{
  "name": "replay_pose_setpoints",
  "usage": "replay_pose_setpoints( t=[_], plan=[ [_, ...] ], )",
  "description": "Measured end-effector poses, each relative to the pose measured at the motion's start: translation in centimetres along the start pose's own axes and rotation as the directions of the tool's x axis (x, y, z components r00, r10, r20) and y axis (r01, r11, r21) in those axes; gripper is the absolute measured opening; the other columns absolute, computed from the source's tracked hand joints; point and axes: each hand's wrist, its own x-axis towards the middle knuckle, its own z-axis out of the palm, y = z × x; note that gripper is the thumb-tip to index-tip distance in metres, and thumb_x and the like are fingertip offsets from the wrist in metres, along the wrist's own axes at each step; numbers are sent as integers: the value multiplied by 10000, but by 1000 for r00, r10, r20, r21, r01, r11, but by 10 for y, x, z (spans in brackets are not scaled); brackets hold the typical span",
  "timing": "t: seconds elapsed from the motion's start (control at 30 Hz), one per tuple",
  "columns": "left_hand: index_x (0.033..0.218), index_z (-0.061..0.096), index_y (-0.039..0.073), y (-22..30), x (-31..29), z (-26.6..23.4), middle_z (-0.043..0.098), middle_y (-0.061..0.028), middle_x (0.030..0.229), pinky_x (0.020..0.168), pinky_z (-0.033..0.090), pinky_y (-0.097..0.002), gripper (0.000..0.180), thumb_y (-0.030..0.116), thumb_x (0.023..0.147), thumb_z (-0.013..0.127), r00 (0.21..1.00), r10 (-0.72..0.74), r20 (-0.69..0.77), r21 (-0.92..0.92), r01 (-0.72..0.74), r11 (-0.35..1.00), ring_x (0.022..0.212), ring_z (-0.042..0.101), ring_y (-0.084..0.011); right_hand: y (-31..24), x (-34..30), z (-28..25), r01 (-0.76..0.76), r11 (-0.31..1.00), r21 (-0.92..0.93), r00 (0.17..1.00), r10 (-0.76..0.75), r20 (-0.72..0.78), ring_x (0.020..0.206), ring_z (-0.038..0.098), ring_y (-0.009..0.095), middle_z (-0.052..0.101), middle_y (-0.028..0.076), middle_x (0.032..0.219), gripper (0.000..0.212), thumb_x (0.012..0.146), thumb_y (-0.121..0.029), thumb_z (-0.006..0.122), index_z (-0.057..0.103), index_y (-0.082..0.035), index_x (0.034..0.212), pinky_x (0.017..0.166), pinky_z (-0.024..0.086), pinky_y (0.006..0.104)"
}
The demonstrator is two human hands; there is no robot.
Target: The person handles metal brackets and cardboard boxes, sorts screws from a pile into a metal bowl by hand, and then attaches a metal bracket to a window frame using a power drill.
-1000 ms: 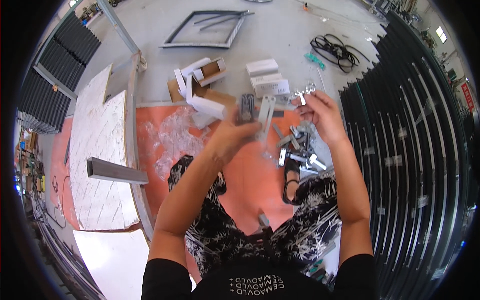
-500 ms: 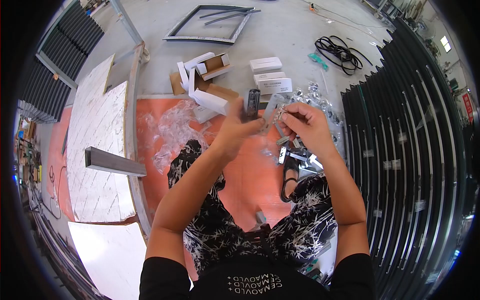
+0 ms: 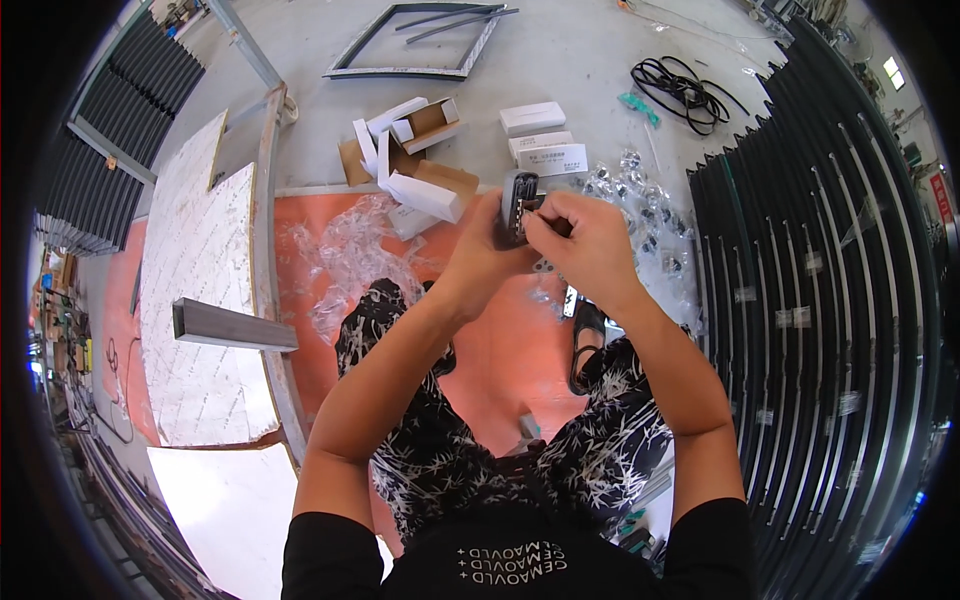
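Observation:
My left hand (image 3: 480, 250) is closed around a dark grey oblong housing (image 3: 521, 185) with rounded ends, held upright in front of me. Against its side lies a small silver metal piece (image 3: 518, 215) with a row of notches, and the fingertips of my right hand (image 3: 583, 240) pinch it there. The fingers hide most of that piece, so how deep it sits cannot be made out. Below the right hand, near my shoe, a shiny metal plate (image 3: 570, 301) with dark marks is partly visible.
Opened white cardboard boxes (image 3: 425, 198) and crumpled clear plastic (image 3: 350, 255) lie ahead to the left. Closed white boxes (image 3: 556, 159) stand beyond my hands. Bagged shiny fittings (image 3: 640, 205) spread to the right, beside stacked dark profiles (image 3: 800, 330). A metal-framed stand (image 3: 270, 200) rises at left.
My right hand has moved left and brought the small silver piece to the housing's side. The left hand has shifted slightly right, tilting the housing.

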Motion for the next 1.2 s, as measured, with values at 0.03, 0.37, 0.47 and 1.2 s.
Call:
replay_pose_setpoints(
  t=[0.03,0.37,0.47,1.2],
  plan=[
    [1351,360,79,1,0,0,560,-75,1181,886,510,-320,640,5,804,683,1000,-2,0,2,2,1000,1066,586,-171,-1,0,1,-2,1000,2,1000,2,-1,546,579,236,597,113,633,191,770,-176,704,609,-20,714,524,458,332],
    [1311,386,78,6,-2,-3,563,-75,1144,914,509,-321,590,-8,803,673,1000,-28,8,3,28,1000,1056,589,-174,-7,-3,7,17,999,-50,1000,-16,7,554,598,285,605,121,617,188,774,-197,687,626,-31,710,531,466,373],
    [1300,394,82,6,-1,-3,563,-71,1139,908,512,-317,568,1,812,672,1000,-19,15,17,19,1000,1047,591,-168,-5,-3,9,2,1000,-17,1000,-2,1,553,593,292,602,128,618,196,778,-194,685,621,-24,707,529,461,376],
    [1329,364,111,-2,0,-1,512,-24,1162,863,474,-266,559,-17,848,619,997,79,-2,192,-77,978,1053,523,-108,-8,-3,19,81,985,-150,989,-99,-114,558,579,311,571,134,596,219,805,-206,666,589,-40,685,521,443,403]
  ],
)
